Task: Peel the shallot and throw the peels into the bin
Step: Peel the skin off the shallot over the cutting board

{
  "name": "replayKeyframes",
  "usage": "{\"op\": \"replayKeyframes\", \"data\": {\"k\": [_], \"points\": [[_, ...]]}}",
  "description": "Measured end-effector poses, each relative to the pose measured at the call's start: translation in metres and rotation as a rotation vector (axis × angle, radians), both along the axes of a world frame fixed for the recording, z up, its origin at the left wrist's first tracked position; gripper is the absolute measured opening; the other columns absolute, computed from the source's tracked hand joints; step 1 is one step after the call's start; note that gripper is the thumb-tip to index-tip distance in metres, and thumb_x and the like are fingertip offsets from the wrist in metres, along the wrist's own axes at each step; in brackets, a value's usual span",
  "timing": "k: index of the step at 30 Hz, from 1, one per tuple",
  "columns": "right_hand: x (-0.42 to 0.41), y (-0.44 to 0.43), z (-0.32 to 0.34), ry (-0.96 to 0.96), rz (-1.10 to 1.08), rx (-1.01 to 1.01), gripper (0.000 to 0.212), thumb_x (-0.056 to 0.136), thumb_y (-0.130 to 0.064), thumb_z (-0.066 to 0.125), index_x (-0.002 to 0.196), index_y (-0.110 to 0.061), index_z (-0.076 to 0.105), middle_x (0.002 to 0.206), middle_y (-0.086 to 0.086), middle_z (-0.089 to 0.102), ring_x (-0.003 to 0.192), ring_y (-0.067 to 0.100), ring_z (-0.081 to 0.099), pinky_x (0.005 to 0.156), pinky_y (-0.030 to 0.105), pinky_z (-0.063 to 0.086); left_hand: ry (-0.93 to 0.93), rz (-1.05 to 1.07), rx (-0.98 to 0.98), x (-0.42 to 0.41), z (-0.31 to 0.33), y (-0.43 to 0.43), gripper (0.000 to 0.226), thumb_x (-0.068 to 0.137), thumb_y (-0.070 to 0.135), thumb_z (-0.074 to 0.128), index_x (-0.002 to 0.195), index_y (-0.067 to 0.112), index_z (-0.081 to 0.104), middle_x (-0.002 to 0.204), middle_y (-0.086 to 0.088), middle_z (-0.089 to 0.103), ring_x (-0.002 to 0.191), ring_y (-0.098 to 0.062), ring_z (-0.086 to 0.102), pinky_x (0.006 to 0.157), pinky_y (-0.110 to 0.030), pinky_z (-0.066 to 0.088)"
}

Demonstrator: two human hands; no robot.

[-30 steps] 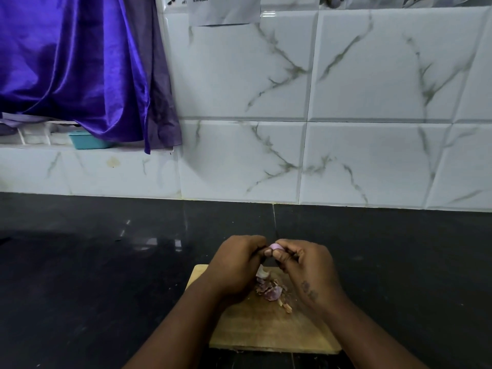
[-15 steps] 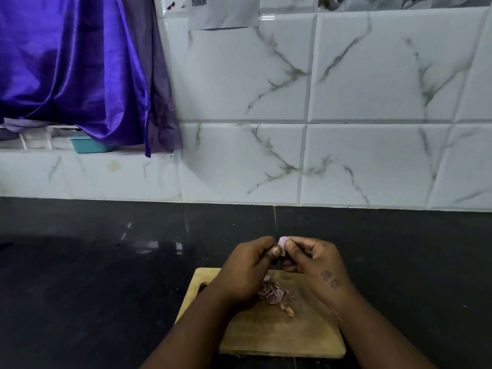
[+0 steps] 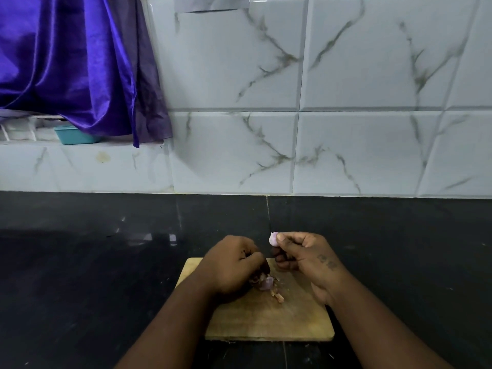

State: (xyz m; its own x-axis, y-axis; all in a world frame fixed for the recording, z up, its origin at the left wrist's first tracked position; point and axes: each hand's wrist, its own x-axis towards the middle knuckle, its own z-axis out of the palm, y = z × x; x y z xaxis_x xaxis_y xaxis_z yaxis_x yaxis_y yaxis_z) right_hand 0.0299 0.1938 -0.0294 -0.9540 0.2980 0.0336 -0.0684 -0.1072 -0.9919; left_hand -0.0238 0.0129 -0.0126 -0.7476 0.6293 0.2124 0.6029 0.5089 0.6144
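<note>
A small pale pink shallot point(image 3: 273, 239) is pinched between the thumb and fingers of my right hand point(image 3: 303, 253), held a little above the far edge of the wooden cutting board point(image 3: 266, 320). My left hand point(image 3: 234, 265) is lowered onto the board with its fingers curled down on a small heap of purple and brown peels point(image 3: 267, 284). Whether it grips any peel is hidden by the fingers. No bin is in view.
The board lies on a black stone counter point(image 3: 106, 262) that ends at a white marble-tiled wall point(image 3: 346, 129). A purple satin cloth point(image 3: 66, 62) hangs at the upper left over a ledge with a teal tub point(image 3: 76, 135).
My left hand has let go of the shallot and dropped down onto the peel heap. My right hand stays up with the shallot. The view has tilted slightly down.
</note>
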Motion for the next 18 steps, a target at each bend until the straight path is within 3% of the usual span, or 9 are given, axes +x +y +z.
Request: {"op": "replayKeyframes", "data": {"k": [2,4,7,10,12,15,18], "points": [[0.001,0.0,0.001,0.001,0.001,0.008,0.014,0.094,-0.014,0.072,0.098,-0.006,0.082,0.079,0.011,0.071,0.069,0.016,0.062,0.063,0.028,0.057,0.01,0.014,-0.007,-0.001,0.0,0.0,0.054,0.1,0.024,0.059,0.049,0.038,0.058,0.066,0.015,0.055,0.059,0.002,0.054,0.06,-0.028,0.038],[0.001,0.0,0.001,0.003,-0.003,0.03,0.014,0.094,-0.015,0.072,0.1,-0.006,0.082,0.08,0.011,0.071,0.07,0.017,0.06,0.063,0.027,0.055,0.044,0.049,-0.004,-0.002,0.0,-0.001,0.043,0.101,0.027,0.057,0.06,0.034,0.069,0.073,0.016,0.061,0.068,-0.001,0.06,0.064,-0.031,0.046],[-0.001,-0.003,-0.002,0.025,-0.015,0.063,0.016,0.096,-0.017,0.07,0.101,-0.006,0.08,0.083,0.013,0.071,0.075,0.018,0.061,0.066,0.028,0.055,0.043,0.2,0.238,-0.005,-0.001,-0.001,0.035,0.105,0.029,0.053,0.085,0.023,0.08,0.09,0.008,0.072,0.086,-0.01,0.068,0.079,-0.041,0.057],[-0.008,-0.008,-0.008,0.01,-0.028,0.117,0.021,0.1,-0.027,0.064,0.104,-0.008,0.073,0.107,0.012,0.077,0.102,0.025,0.071,0.096,0.04,0.058,-0.231,0.302,0.507,-0.011,-0.007,0.005,0.032,0.107,0.038,0.046,0.112,0.022,0.074,0.119,0.001,0.072,0.113,-0.015,0.065,0.097,-0.044,0.052],[-0.011,-0.012,-0.011,-0.014,-0.01,0.108,0.021,0.103,-0.029,0.059,0.106,-0.01,0.068,0.114,0.009,0.075,0.114,0.024,0.069,0.107,0.046,0.053,-0.476,0.303,0.572,-0.01,-0.012,0.012,0.054,0.102,0.06,0.041,0.137,0.025,0.062,0.146,-0.001,0.062,0.134,-0.018,0.055,0.106,-0.045,0.043],[-0.012,-0.022,-0.016,-0.048,0.021,0.107,0.018,0.102,-0.038,0.059,0.101,-0.022,0.067,0.114,0.004,0.075,0.113,0.021,0.07,0.106,0.05,0.054,-0.698,0.222,0.596,0.003,-0.011,0.019,0.088,0.091,0.085,0.029,0.162,0.031,0.033,0.17,-0.002,0.035,0.155,-0.026,0.035,0.116,-0.046,0.032],[-0.01,-0.03,-0.017,-0.062,0.022,0.168,0.023,0.099,-0.048,0.058,0.098,-0.027,0.066,0.111,0.005,0.075,0.109,0.026,0.071,0.1,0.055,0.057,-0.842,0.187,0.603,0.022,0.004,0.023,0.088,0.093,0.082,0.018,0.164,0.032,0.026,0.172,-0.009,0.029,0.153,-0.032,0.037,0.102,-0.041,0.041]]}}
